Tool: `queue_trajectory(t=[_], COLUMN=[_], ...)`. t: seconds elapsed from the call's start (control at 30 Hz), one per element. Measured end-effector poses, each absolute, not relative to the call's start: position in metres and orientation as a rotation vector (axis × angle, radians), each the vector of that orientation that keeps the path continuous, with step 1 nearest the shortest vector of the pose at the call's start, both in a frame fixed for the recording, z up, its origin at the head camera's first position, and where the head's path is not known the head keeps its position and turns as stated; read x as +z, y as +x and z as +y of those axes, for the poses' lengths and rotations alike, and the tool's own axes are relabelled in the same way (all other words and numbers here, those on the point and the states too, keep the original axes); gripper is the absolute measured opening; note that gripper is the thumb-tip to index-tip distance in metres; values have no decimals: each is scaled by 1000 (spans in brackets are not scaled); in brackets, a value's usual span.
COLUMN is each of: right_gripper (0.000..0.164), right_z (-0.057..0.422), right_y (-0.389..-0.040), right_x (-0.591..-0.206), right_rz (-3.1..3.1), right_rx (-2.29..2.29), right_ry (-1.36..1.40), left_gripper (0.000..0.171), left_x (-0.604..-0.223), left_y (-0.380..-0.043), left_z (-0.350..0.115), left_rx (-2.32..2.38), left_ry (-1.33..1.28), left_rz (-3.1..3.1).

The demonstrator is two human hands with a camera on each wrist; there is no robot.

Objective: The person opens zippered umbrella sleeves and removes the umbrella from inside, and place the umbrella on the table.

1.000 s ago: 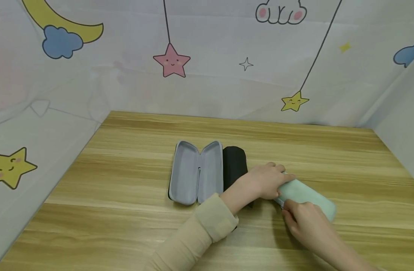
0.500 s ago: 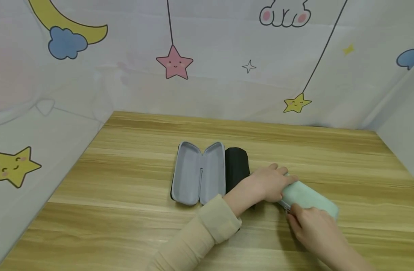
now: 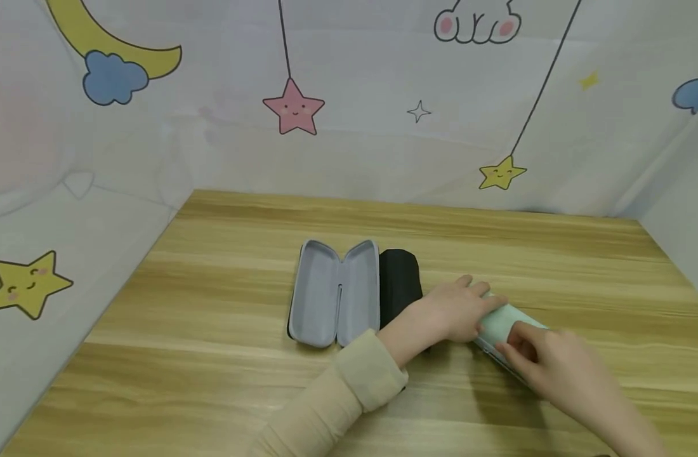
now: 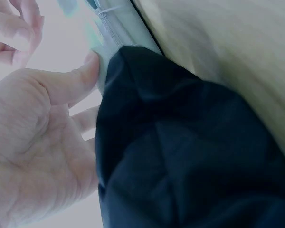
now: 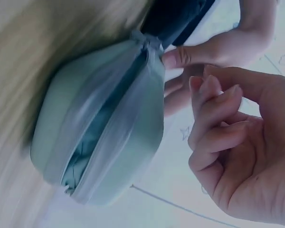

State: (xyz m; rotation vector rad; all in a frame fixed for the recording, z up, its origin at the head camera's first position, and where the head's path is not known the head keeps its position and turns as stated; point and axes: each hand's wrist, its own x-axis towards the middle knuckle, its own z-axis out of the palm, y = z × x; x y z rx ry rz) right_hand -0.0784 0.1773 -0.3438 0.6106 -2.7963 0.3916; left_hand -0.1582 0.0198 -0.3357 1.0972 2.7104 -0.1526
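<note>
A mint green zippered glasses case point(image 3: 497, 325) lies on the table to the right of the middle. My left hand point(image 3: 454, 310) grips its left end, thumb at the zip side and fingers over the top. In the right wrist view, the zip point(image 5: 92, 118) is parted along the side, with a teal lining showing between its grey edges. My right hand point(image 3: 563, 365) hovers over the near side of the case, fingers curled in towards the thumb. Nothing shows between those fingers point(image 5: 221, 102), which are apart from the case in the right wrist view.
Left of my left hand lies a black case point(image 3: 399, 279), partly covered by my wrist; its dark fabric point(image 4: 180, 142) fills much of the left wrist view. Beside it sits an opened glasses case point(image 3: 315, 298) with grey lining. A printed cloth point(image 3: 372, 158) backs the wooden table point(image 3: 183, 355).
My right hand has left the zip edge of the mint case, rising and shifting right along it. My left hand keeps its grip at the left end.
</note>
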Motion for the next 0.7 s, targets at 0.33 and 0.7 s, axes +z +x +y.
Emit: queue_trajectory(t=[0.33,0.7], right_gripper=[15,29], right_z=[198,213], right_y=[-95,-104], right_x=[-335,-338], right_rz=[-2904,-2936], right_rx=[442,482], right_ry=[497,472], left_gripper=[60,73], left_x=[-334,-336], left_y=[-159,-157], left_z=[21,23], left_rx=[-116,-80], left_ry=[1084,1096], left_rz=[2689,2701])
